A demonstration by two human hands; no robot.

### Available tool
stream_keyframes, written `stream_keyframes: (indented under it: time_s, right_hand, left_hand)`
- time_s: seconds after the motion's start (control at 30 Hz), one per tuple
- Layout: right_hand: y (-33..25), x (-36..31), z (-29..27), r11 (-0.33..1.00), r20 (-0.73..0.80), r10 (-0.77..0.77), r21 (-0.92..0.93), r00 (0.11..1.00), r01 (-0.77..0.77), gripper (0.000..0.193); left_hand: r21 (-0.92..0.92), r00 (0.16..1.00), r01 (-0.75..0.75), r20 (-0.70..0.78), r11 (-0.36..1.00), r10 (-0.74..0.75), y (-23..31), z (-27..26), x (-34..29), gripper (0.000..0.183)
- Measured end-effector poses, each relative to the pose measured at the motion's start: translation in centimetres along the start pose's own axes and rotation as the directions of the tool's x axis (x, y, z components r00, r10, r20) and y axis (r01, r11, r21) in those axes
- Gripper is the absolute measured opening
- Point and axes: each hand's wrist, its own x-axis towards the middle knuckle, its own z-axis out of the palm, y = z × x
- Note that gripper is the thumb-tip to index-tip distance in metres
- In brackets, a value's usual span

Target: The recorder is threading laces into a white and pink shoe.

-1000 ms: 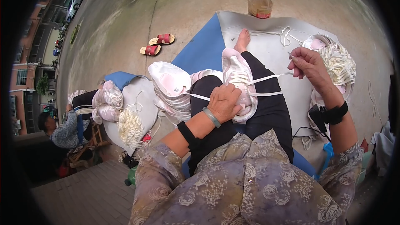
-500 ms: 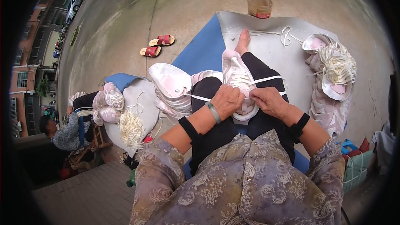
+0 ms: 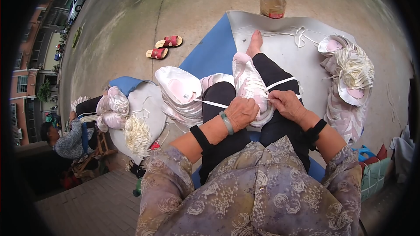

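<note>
A pink and white sneaker (image 3: 250, 78) rests between my thighs with its toe pointing away from me. White lace crosses its upper part. My left hand (image 3: 242, 112) is closed at the shoe's left side near the opening, pinching a white shoelace (image 3: 213, 103) whose loose length trails left across my thigh. On the other side, my right hand (image 3: 286, 105) pinches lace close to the eyelets. Another loose lace length loops over my right thigh. My left fingertips are partly hidden against the shoe.
Stacked shoe uppers (image 3: 177, 88) stand beside my left leg. More uppers (image 3: 345, 113) with a bundle of white laces (image 3: 355, 67) lie at right on a pale sheet (image 3: 319, 70). A jug (image 3: 272, 2) and red slippers (image 3: 162, 47) are farther off. Another person (image 3: 70, 137) sits at far left.
The sneaker has tilted slightly, showing more of its left side. My left hand has shifted slightly down and right, while my right hand has moved a little outward.
</note>
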Motion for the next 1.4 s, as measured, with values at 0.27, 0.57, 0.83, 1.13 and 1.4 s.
stream_keyframes:
  time_s: [0.27,0.57,0.83,1.13,1.4]
  right_hand:
    - [-1.3,0.4,1.7,0.956,-0.028,0.201,0.223,0.979,-0.19,0.009]
    - [-2.1,1.1,2.3,1.0,-0.122,0.01,0.007,0.992,-0.009,0.008]
    - [-2.1,2.2,2.4,0.994,-0.183,0.05,-0.089,0.982,-0.067,0.006]
    - [-1.8,2.1,1.4,0.952,0.007,0.254,-0.178,0.967,-0.249,0.01]
    - [-1.5,2.6,1.0,0.937,0.097,0.333,-0.144,0.938,-0.318,0.017]
  left_hand:
    - [-0.095,0.998,0.046,-0.029,0.994,-0.049,-0.2,-2.0,-1.5,0.014]
    - [-0.166,0.997,0.073,-0.014,0.983,-0.076,-0.1,-3.4,-2.9,0.017]
    - [-0.197,0.997,0.072,-0.027,0.978,-0.079,-0.6,-3.4,-2.0,0.016]
    - [-0.442,0.936,0.304,-0.026,0.844,-0.351,-0.9,-3.3,0.7,0.014]
    - [-0.334,0.931,0.358,0.062,0.872,-0.359,-0.6,-2.2,3.1,0.017]
